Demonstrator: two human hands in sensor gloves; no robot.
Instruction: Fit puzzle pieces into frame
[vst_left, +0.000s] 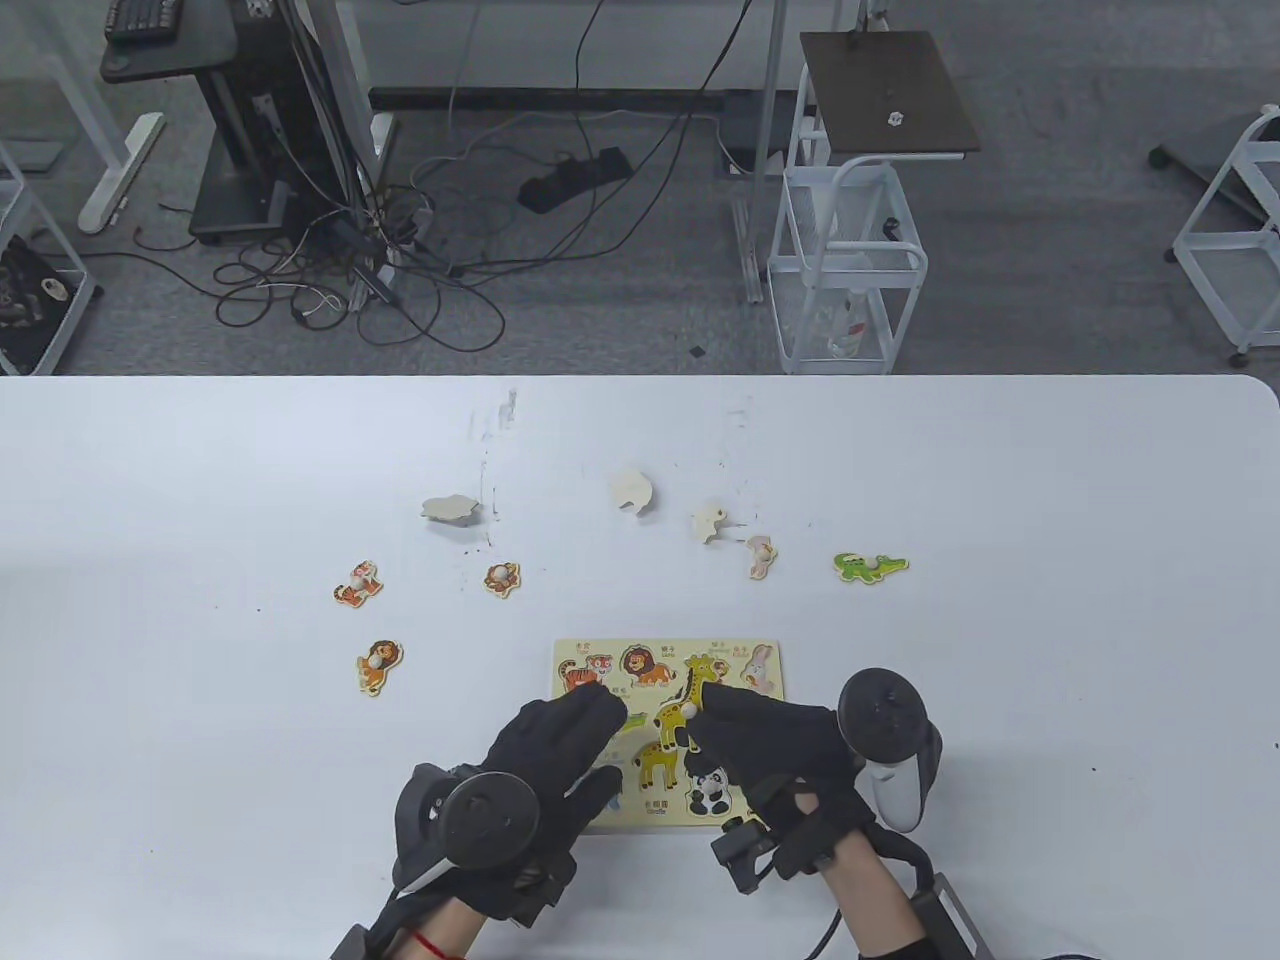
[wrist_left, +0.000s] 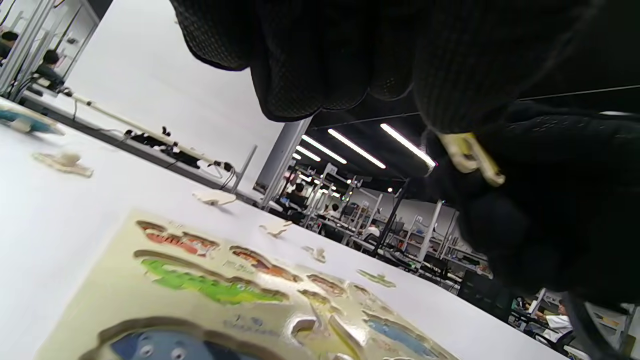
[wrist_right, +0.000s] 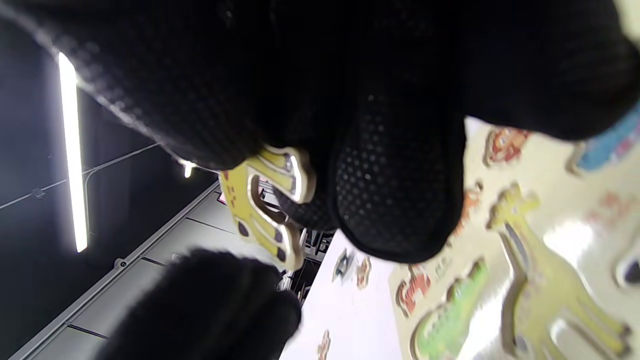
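The yellow puzzle frame (vst_left: 660, 818) lies near the table's front edge, printed with animals. My right hand (vst_left: 705, 715) pinches the yellow giraffe piece (vst_left: 672, 722) by its white knob, just over the frame's middle. In the right wrist view the giraffe piece (wrist_right: 265, 200) hangs between my fingers, clear of the giraffe recess (wrist_right: 550, 290). My left hand (vst_left: 590, 715) rests with straight fingers on the frame's left part. The left wrist view looks low across the frame (wrist_left: 150, 295), with the giraffe piece (wrist_left: 470, 155) showing at the right hand.
Loose pieces lie beyond and left of the frame: tiger (vst_left: 357, 585), monkey (vst_left: 502, 578), lion (vst_left: 379, 667), rabbit (vst_left: 761, 556), green crocodile (vst_left: 870, 567). Three face-down wooden pieces (vst_left: 633, 490) sit farther back. The table's far edge runs behind them.
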